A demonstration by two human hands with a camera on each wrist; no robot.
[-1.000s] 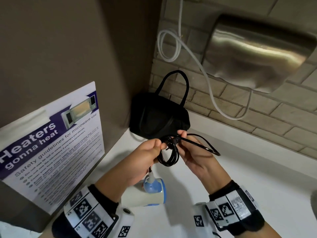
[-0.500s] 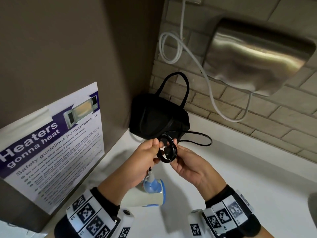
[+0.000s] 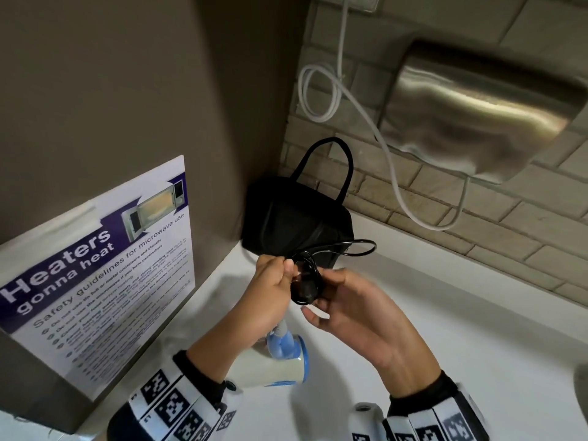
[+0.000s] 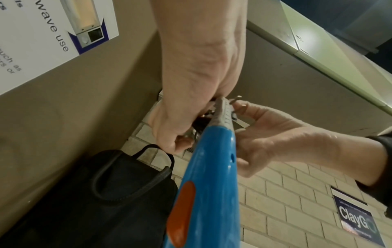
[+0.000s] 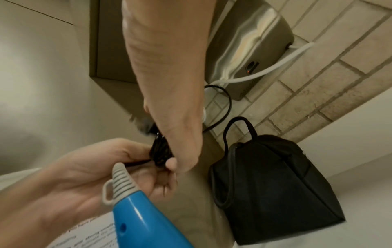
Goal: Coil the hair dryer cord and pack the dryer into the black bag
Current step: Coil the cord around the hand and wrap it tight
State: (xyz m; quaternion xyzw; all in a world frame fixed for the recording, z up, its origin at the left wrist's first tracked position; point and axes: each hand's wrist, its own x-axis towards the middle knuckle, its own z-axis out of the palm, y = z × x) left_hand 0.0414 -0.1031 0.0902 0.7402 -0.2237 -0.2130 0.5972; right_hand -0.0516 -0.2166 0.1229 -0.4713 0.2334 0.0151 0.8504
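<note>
The hair dryer point(image 3: 276, 361), white with a blue handle point(image 4: 207, 184) and an orange switch, hangs below my hands over the white counter point(image 3: 461, 329). Its black cord point(image 3: 305, 281) is wound into a small coil. My left hand point(image 3: 288, 268) pinches the coil's left side. My right hand point(image 3: 318, 297) cups it from the right, thumb pressed on the strands point(image 5: 161, 151). One loose loop point(image 3: 359, 249) sticks out to the right. The black bag point(image 3: 296, 218) stands in the corner just behind my hands, handles up. The plug is hidden.
A steel hand dryer point(image 3: 477, 116) is mounted on the brick wall at the right, and its white cable point(image 3: 318, 90) loops down from a socket. A brown panel with a microwave safety poster point(image 3: 95, 275) closes off the left.
The loose cord that stretched out to the right has shrunk to a small loop. My right hand has come in under the coil, and both hands sit slightly closer to the bag.
</note>
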